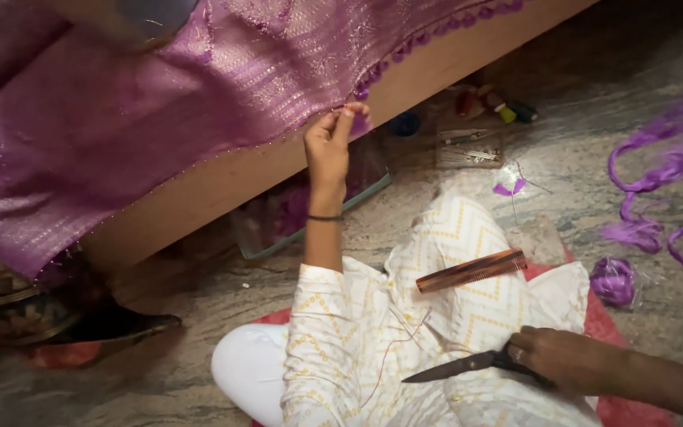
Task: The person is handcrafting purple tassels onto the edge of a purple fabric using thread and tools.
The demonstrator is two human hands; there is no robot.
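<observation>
Open stone floor (579,182) lies to the right of the lap, though purple thread loops (658,170) and a purple bundle (613,281) crowd its far side. The wooden bed edge (223,178) and hanging purple fabric (120,119) close off the upper left – a comb (472,270) lies across the lap – and a clear plastic box (302,213) fills the gap under the bed

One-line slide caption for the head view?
Left hand pinches purple fabric's edge; right hand holds scissors; comb on lap.

A mottled grey-green polished stone floor (199,387) is seen across the lower frame. It is crossed diagonally by a long pale wooden bed edge (223,178), under which deep shadow is cast. A red floor mat (634,411) is laid on the stone. Soft, dim indoor light is spread throughout.
</observation>
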